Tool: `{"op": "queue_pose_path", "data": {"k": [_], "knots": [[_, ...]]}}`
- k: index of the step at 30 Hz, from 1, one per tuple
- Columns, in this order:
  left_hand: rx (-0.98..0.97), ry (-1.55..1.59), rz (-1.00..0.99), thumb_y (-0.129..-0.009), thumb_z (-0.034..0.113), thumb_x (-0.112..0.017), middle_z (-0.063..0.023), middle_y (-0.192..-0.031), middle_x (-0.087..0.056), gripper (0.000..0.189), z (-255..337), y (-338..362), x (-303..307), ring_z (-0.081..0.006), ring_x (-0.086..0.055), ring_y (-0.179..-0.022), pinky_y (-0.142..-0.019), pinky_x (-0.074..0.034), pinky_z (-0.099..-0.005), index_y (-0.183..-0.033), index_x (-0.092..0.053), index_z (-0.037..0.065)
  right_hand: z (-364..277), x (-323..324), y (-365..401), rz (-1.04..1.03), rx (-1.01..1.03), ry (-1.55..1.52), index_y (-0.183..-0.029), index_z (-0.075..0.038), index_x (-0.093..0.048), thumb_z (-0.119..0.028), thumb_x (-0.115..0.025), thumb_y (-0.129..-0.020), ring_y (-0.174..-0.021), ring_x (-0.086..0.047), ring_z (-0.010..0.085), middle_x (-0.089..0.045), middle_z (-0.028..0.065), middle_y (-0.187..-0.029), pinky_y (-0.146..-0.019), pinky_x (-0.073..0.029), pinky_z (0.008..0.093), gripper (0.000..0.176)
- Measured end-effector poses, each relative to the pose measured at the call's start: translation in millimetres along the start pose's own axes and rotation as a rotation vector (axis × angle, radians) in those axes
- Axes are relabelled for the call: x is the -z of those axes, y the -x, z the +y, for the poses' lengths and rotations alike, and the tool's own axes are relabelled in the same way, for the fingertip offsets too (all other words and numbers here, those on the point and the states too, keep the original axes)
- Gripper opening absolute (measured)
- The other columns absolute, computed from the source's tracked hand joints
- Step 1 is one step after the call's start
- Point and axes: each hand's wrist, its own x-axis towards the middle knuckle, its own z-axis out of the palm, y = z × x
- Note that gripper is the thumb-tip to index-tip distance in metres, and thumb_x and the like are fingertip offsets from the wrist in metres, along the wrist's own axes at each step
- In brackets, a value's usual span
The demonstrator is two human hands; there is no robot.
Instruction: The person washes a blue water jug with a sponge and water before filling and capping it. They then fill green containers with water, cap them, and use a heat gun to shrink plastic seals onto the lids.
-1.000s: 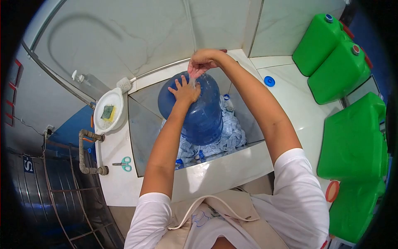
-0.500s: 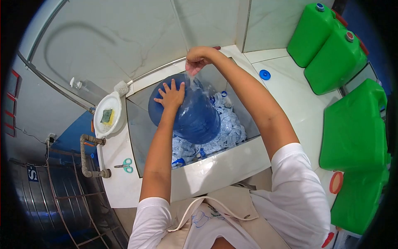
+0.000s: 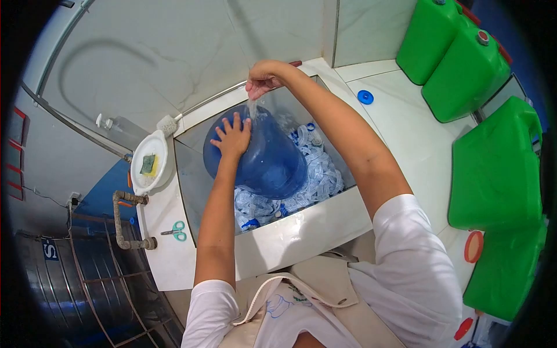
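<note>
1. Blue water jug [image 3: 268, 159] lies tilted in the white sink basin [image 3: 301, 232], its rounded bottom raised toward the back wall and its lower part resting on a heap of blue-and-white wrappers [image 3: 325, 180].
2. Left hand [image 3: 232, 138] is flat on the jug's upper side, fingers spread wide.
3. Right hand [image 3: 261, 81] hangs just above the jug's raised end, fingers bunched downward. A thin stream of water [image 3: 252, 109] falls from under it onto the jug. It may be closed on a tap, but what it grips is hidden, so I cannot tell.
4. On the counter to the left (past the basin's edge) sit a white dish [image 3: 139, 174] with a sponge [image 3: 148, 163], and green-handled scissors [image 3: 176, 231] beside a grey pipe [image 3: 123, 223].
5. To the right, a blue cap [image 3: 365, 97] lies on the counter near the green jerrycans [image 3: 470, 69].
</note>
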Motion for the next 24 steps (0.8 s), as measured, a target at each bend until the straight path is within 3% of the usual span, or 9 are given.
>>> {"op": "queue_pose_path", "data": {"k": [2, 3, 5, 10, 13, 16, 17, 19, 24], "knots": [[-0.321, -0.164, -0.008, -0.088, 0.060, -0.028, -0.0124, -0.149, -0.016, 0.068, 0, 6, -2, -0.0420, -0.012, -0.135, -0.104, -0.005, -0.0622, -0.143, -0.022, 0.021, -3, -2, 5, 0.010, 0.037, 0.010, -0.083, 0.008, -0.057, 0.000, -0.047, -0.083, -0.068, -0.066, 0.0258, -0.061, 0.0233, -0.087, -0.061, -0.058, 0.0278, 0.013], [-0.318, -0.163, -0.004, -0.088, 0.060, -0.028, -0.0124, -0.149, -0.016, 0.068, -2, 7, -1, -0.0420, -0.012, -0.135, -0.104, -0.005, -0.0622, -0.143, -0.022, 0.021, -3, -3, 4, 0.008, 0.040, 0.014, -0.083, 0.008, -0.057, 0.000, -0.047, -0.083, -0.068, -0.066, 0.0258, -0.061, 0.0233, -0.087, -0.061, -0.058, 0.0278, 0.013], [-0.761, -0.004, -0.069, -0.088, 0.059, -0.028, -0.0122, -0.149, -0.016, 0.067, -7, 8, 3, -0.0386, -0.013, -0.136, -0.104, -0.006, -0.0615, -0.142, -0.024, 0.020, -1, -6, 1, 0.030, 0.065, -0.048, -0.081, 0.008, -0.057, 0.002, -0.048, -0.082, -0.069, -0.065, 0.0253, -0.061, 0.0227, -0.086, -0.061, -0.059, 0.0284, 0.011], [-0.089, -0.012, 0.043, -0.088, 0.060, -0.030, -0.0135, -0.147, -0.022, 0.068, 29, -1, -4, -0.0363, -0.013, -0.136, -0.105, -0.006, -0.0604, -0.143, -0.023, 0.020, 1, -8, 2, 0.058, 0.116, -0.025, -0.084, 0.008, -0.057, 0.006, -0.043, -0.079, -0.070, -0.067, 0.0295, -0.062, 0.0266, -0.089, -0.061, -0.058, 0.0326, 0.015], [-0.415, -0.112, -0.009, -0.088, 0.060, -0.030, -0.0126, -0.147, -0.023, 0.068, 26, -1, -3, -0.0362, -0.013, -0.136, -0.105, -0.005, -0.0603, -0.142, -0.025, 0.020, 5, -6, 0, 0.057, 0.103, -0.044, -0.083, 0.007, -0.058, 0.005, -0.045, -0.080, -0.069, -0.067, 0.0291, -0.062, 0.0253, -0.089, -0.061, -0.058, 0.0323, 0.013], [-0.510, -0.032, -0.071, -0.087, 0.061, -0.030, -0.0122, -0.146, -0.025, 0.069, 22, -10, 2, -0.0359, -0.015, -0.136, -0.105, -0.006, -0.0600, -0.142, -0.026, 0.018, 6, -4, -3, 0.044, 0.122, -0.024, -0.084, 0.006, -0.058, 0.003, -0.044, -0.082, -0.070, -0.067, 0.0284, -0.063, 0.0245, -0.089, -0.061, -0.058, 0.0321, 0.014], [-0.510, -0.035, -0.072, -0.087, 0.061, -0.030, -0.0122, -0.146, -0.025, 0.069, 28, -13, -1, -0.0359, -0.015, -0.136, -0.105, -0.006, -0.0600, -0.142, -0.026, 0.018, 7, -3, -5, 0.037, 0.130, -0.006, -0.085, 0.006, -0.058, 0.002, -0.044, -0.083, -0.070, -0.067, 0.0280, -0.063, 0.0245, -0.088, -0.061, -0.058, 0.0319, 0.015], [-0.152, 0.031, -0.030, -0.087, 0.059, -0.032, -0.0122, -0.146, -0.025, 0.070, 45, -16, -5, -0.0334, -0.018, -0.136, -0.105, -0.008, -0.0591, -0.142, -0.026, 0.017, 5, -3, -2, 0.036, 0.115, 0.000, -0.086, 0.006, -0.058, 0.002, -0.044, -0.083, -0.071, -0.067, 0.0277, -0.063, 0.0243, -0.088, -0.061, -0.058, 0.0318, 0.015], [-0.221, -0.024, -0.036, -0.086, 0.060, -0.036, -0.0112, -0.137, -0.037, 0.072, 47, -16, 7, -0.0324, -0.029, -0.130, -0.104, -0.014, -0.0583, -0.140, -0.029, 0.013, 3, -2, -3, 0.020, 0.079, -0.024, -0.087, 0.007, -0.058, 0.002, -0.042, -0.083, -0.070, -0.067, 0.0271, -0.063, 0.0246, -0.087, -0.061, -0.058, 0.0314, 0.017]]}}
